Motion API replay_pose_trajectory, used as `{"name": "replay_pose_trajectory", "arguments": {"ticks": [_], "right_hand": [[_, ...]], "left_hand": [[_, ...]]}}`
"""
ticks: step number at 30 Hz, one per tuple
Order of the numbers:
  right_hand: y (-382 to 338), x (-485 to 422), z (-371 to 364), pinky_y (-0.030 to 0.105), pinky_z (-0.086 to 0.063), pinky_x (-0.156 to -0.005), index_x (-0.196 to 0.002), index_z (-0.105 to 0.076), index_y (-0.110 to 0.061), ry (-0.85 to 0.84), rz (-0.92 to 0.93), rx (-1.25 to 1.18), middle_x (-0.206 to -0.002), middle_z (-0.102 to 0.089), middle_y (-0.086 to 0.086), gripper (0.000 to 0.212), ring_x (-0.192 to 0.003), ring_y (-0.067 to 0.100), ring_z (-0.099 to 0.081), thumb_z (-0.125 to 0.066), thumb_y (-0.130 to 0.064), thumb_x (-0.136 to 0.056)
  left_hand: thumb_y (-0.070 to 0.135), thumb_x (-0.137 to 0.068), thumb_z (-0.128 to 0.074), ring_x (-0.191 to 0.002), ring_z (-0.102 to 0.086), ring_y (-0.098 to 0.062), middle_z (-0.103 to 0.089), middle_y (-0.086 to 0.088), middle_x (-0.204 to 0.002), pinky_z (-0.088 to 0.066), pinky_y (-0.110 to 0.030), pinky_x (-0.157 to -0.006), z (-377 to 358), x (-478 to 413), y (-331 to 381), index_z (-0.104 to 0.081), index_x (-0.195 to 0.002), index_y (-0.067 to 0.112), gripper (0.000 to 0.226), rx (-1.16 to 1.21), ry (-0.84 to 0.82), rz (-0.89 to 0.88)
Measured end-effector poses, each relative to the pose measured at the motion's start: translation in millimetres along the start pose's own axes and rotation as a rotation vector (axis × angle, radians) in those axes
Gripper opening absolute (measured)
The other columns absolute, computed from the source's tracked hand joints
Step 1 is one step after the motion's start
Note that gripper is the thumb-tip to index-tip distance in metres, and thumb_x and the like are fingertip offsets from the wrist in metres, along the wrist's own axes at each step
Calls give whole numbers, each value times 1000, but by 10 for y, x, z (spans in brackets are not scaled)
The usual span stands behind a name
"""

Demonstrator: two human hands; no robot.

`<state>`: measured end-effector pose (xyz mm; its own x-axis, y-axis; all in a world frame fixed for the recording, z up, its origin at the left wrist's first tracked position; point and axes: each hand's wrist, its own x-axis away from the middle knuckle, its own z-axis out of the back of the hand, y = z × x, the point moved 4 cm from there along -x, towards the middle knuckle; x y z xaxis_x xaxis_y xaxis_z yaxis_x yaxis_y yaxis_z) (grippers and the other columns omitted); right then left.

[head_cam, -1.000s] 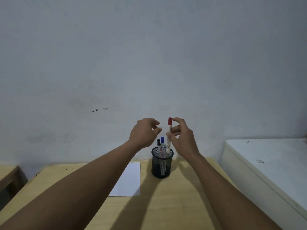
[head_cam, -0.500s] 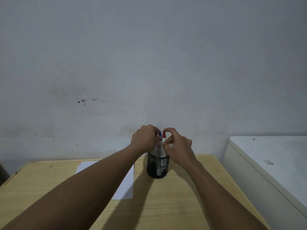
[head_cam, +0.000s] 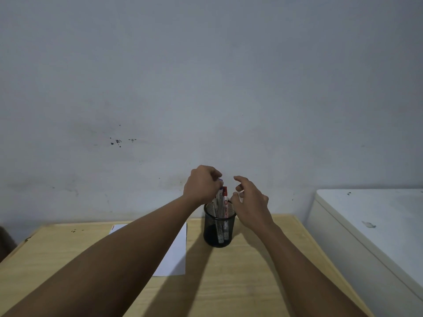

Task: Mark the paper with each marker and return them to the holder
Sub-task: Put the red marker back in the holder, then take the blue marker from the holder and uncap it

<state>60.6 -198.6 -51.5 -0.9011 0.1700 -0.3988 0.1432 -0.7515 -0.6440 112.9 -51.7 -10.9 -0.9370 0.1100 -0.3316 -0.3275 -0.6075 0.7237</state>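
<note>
A black mesh holder (head_cam: 219, 234) stands on the wooden table (head_cam: 240, 271), with markers upright inside it. The red-capped marker (head_cam: 224, 192) sits in the holder, free of any hand. My left hand (head_cam: 202, 184) is above the holder's left rim, its fingers closed around the top of a blue-capped marker (head_cam: 220, 180). My right hand (head_cam: 250, 202) hovers just right of the holder, fingers spread, holding nothing. A white sheet of paper (head_cam: 177, 252) lies left of the holder, partly hidden by my left forearm.
A white cabinet or appliance top (head_cam: 370, 216) stands to the right of the table. A grey wall runs close behind the holder. The table's left edge (head_cam: 20, 245) drops off by a dark object.
My right hand lowered the red-capped marker into the holder, let go and drew back to the right. My left hand closed on the blue-capped marker.
</note>
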Motion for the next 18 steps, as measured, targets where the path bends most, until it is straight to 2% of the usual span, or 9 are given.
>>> {"name": "replay_pose_trajectory", "arguments": {"ticks": [3,5,8,9,11,13,15,18], "right_hand": [[-123,15,116,47,-26,-111,-143,-53,-26,80,17,-24,-138,-56,-1,42,-124,18,-56,-55,-27,-101],[-286,40,192,46,-26,-110,-140,-55,-27,72,42,-31,-142,-53,-3,40,-130,17,-51,-56,-35,-101],[-545,81,312,44,-36,-107,-133,-59,-30,-7,5,-140,-132,-60,-12,41,-119,12,-57,-63,-47,-97],[-635,95,353,42,-43,-103,-129,-62,-30,-47,-23,-211,-127,-65,-10,40,-112,13,-61,-68,-47,-93],[-820,142,435,35,-53,-84,-116,-68,-21,-126,-85,-407,-112,-75,5,32,-93,16,-66,-76,-37,-90],[-996,203,545,27,-49,-69,-106,-73,-10,-143,-124,-597,-95,-78,11,21,-79,18,-66,-78,-23,-90],[-1144,268,642,24,-48,-71,-101,-75,-9,-113,-192,-833,-88,-78,5,19,-77,15,-70,-80,-22,-88],[-1331,332,702,37,-51,-78,-96,-74,-14,-57,-318,-1182,-81,-76,0,20,-76,12,-72,-85,-24,-83]], "left_hand": [[17,-93,-64,-99,-66,-16,-75,-3,-108,-52,-31,-87,203,43,108,-76,-109,13,20,46,33,9],[15,-94,-63,-101,-65,-15,-75,-4,-111,-47,-28,-87,394,100,214,-75,-110,12,21,109,76,2],[12,-93,-66,-91,-64,-14,-74,-6,-110,-47,-21,-78,746,213,363,-76,-108,10,18,303,150,36],[11,-92,-67,-83,-62,-13,-74,-7,-107,-47,-19,-70,870,257,398,-76,-106,9,17,384,165,67],[12,-91,-68,-66,-53,-12,-73,-6,-93,-43,-19,-56,1124,361,435,-77,-105,9,16,511,199,143],[13,-91,-69,-58,-45,-15,-65,-3,-76,-38,-19,-46,1375,510,453,-77,-104,9,15,590,235,203],[14,-91,-69,-58,-43,-16,-62,-2,-72,-34,-20,-43,1582,663,434,-76,-100,10,12,608,240,220],[15,-87,-75,-57,-45,-14,-62,0,-72,-31,-22,-44,1775,886,394,-77,-96,9,11,528,129,170]]}}
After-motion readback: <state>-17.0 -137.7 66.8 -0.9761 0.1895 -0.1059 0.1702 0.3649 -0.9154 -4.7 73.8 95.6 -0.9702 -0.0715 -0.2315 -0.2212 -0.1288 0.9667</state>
